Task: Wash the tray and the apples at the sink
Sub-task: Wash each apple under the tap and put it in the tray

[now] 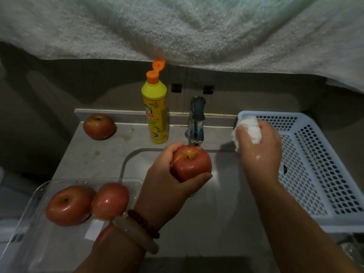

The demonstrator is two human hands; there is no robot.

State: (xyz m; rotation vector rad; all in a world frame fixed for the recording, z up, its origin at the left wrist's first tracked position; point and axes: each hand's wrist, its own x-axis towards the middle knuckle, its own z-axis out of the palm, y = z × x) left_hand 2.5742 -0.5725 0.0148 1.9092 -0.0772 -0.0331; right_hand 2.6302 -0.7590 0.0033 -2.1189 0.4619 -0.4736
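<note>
A sink area seen from above, read from the left of the frame to the right.

At the lower left, a clear tray (39, 196) sits on the desk (94, 154) and holds two wet red apples: a larger one (69, 205) and a second (110, 200) touching it on its right. In the upper left, a fourth apple (99, 126) rests alone on the desk against the back ledge, well apart from the tray. A yellow soap bottle (155, 115) with its orange cap flipped open stands just left of the tap (196, 123).

In the centre, the left hand (165, 182), with two bracelets at the wrist, grasps a red apple (191, 163) from below and behind, stem dimple facing up, directly under the tap's spout and over the sink (216, 213). Whether water is running cannot be told.

To the right, the wet right hand (260, 148) clutches a white cloth (248, 129) with curled fingers, at the near corner of a white perforated basket (315, 164) on the right.

The key relation: the held apple lies just left of and slightly below the cloth hand, near but not touching. A likely next move is a short leftward reach of the right hand to wipe the apple. The lone apple at the upper left is nearer the left hand, which is occupied.
</note>
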